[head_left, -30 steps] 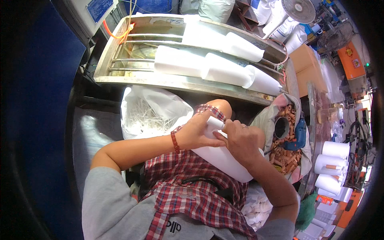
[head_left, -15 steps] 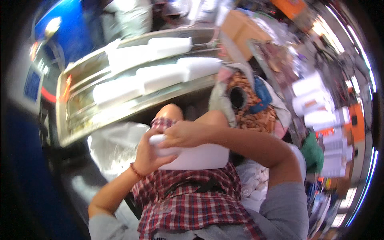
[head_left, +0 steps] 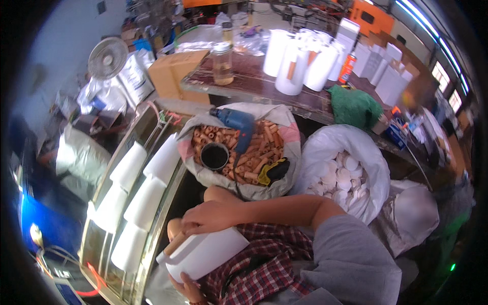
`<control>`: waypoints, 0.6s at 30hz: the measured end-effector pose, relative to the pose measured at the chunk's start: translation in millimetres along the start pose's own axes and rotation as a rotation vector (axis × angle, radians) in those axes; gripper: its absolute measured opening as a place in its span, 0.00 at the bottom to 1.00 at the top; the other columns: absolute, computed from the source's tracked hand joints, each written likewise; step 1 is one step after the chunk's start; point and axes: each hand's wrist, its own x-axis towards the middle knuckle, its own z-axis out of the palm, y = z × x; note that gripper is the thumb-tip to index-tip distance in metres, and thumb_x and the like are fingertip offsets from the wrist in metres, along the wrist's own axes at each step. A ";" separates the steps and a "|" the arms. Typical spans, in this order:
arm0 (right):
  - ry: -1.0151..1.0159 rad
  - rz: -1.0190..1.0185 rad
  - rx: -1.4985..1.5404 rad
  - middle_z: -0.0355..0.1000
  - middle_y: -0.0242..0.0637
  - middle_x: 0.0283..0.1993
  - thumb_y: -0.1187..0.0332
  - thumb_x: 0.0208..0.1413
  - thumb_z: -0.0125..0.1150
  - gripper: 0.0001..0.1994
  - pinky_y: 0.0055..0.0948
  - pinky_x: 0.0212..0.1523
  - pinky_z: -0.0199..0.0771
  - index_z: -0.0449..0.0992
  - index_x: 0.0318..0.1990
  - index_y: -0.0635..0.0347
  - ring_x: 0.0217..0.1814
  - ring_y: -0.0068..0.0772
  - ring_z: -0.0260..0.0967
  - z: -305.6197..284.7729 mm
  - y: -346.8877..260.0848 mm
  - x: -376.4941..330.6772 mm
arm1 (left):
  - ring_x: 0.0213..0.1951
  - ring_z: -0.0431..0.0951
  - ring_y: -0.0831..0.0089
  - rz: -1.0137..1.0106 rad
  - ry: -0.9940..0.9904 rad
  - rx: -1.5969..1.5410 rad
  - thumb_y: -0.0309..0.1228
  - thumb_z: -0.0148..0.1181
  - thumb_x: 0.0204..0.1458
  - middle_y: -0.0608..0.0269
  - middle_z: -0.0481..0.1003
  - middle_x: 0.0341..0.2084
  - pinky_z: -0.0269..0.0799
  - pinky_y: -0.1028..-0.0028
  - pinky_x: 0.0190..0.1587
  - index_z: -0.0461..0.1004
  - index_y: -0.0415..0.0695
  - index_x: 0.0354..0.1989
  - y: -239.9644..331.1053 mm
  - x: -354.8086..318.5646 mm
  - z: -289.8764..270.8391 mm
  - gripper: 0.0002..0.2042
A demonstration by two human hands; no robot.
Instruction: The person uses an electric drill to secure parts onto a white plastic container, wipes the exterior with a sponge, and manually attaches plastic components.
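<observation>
A white tapered jug [head_left: 213, 254] lies tilted across my lap. A wooden handle [head_left: 174, 245] is along its upper side. My right hand [head_left: 209, 218] is closed with its fingers at the upper end of the handle, against the jug. My left hand [head_left: 187, 288] grips the jug's lower side, its fingers partly hidden beneath. Just beyond my knees a cloth sack [head_left: 292, 175] holds many short wooden pieces [head_left: 260, 147], a blue power drill [head_left: 240, 124], a dark round cup [head_left: 214, 156] and a yellow-and-black tool [head_left: 273, 172].
On the left, a long metal-framed trough [head_left: 175, 190] carries two rows of white tapered jugs [head_left: 144, 201]. A plastic bag [head_left: 373, 152] of white discs [head_left: 343, 178] stands at right. Behind, a dark table [head_left: 249, 84] bears a glass jar [head_left: 222, 63], white jugs [head_left: 291, 68] and an orange can [head_left: 348, 68].
My view has swung to the right. The wooden handle now shows on the jug under my right hand. My left hand has shifted to the jug's lower side.
</observation>
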 end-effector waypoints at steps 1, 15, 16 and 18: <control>0.056 0.044 -0.030 0.73 0.41 0.38 0.56 0.55 0.53 0.14 0.38 0.39 0.70 0.74 0.41 0.56 0.39 0.45 0.72 -8.3 11.3 -13.1 | 0.47 0.70 0.62 0.039 0.066 -0.060 0.33 0.50 0.58 0.48 0.66 0.50 0.70 0.68 0.45 0.54 0.34 0.59 4.4 -0.9 4.9 0.24; 1.242 0.942 -0.427 0.74 0.41 0.36 0.70 0.53 0.52 0.11 0.28 0.35 0.72 0.73 0.42 0.65 0.33 0.30 0.72 -357.2 336.3 -342.4 | 0.50 0.68 0.57 -0.159 0.201 0.328 0.42 0.45 0.59 0.44 0.64 0.52 0.68 0.59 0.50 0.57 0.34 0.60 57.7 24.1 47.8 0.27; 1.192 0.999 -0.578 0.74 0.45 0.38 0.71 0.52 0.51 0.12 0.31 0.36 0.73 0.73 0.43 0.66 0.35 0.33 0.73 -367.8 355.2 -355.3 | 0.50 0.68 0.56 -0.216 0.247 0.373 0.41 0.43 0.59 0.46 0.66 0.51 0.67 0.59 0.50 0.59 0.33 0.59 57.7 30.0 45.5 0.25; 1.181 0.933 -0.683 0.72 0.50 0.41 0.70 0.53 0.50 0.14 0.37 0.43 0.71 0.72 0.46 0.62 0.41 0.45 0.71 -383.1 386.3 -379.9 | 0.49 0.69 0.57 -0.174 0.252 0.293 0.41 0.44 0.59 0.47 0.67 0.50 0.67 0.60 0.50 0.60 0.33 0.58 44.9 35.9 33.7 0.25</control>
